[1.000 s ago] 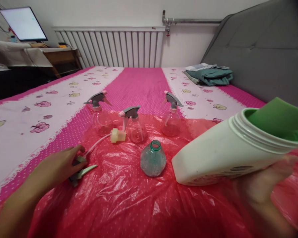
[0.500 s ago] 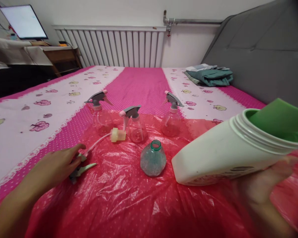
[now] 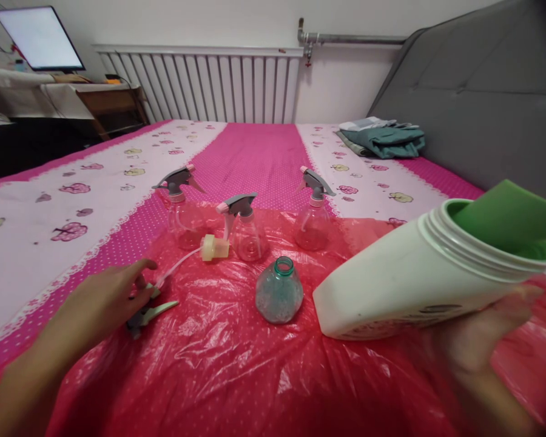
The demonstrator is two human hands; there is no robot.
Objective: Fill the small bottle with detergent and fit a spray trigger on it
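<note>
My right hand grips a large white plastic jug from below, tilted with its wide mouth toward the upper right. A green cup-like insert sticks out of that mouth. Low on the left, my left hand has its fingers around a trigger sprayer head lying on red plastic; the index finger is slightly raised. From the head a thin tube runs toward a yellowish funnel-like piece. Between my hands stands a small clear bottle with a green neck, its top uncapped.
Three clear spray bottles with grey-and-pink heads stand behind: left, middle and right. Red plastic sheeting covers the bed's near part. Folded clothes lie by the grey headboard. A person's arm rests at a desk.
My left index finger has lifted slightly from the sprayer head. The jug, held in my right hand, and the bottles keep nearly the same places; the view shifts a little.
</note>
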